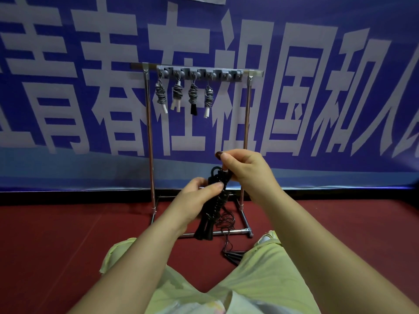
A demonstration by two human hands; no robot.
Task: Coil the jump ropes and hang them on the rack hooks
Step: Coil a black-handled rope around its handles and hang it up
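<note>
A black jump rope (216, 200) is wound into a tight vertical bundle in front of me, its two handles hanging at the bottom. My left hand (197, 198) grips the middle of the bundle. My right hand (243, 169) pinches the loop at its top. Beyond stands a metal rack (149, 137) with a grey hook strip (199, 73). Several coiled ropes (192, 96) hang from the left hooks; the right hooks are bare.
Another black rope (226, 219) lies loose on the red floor inside the rack's base, its handles (234, 256) by my right knee. A blue banner with large white characters covers the wall behind. My legs in pale green trousers fill the foreground.
</note>
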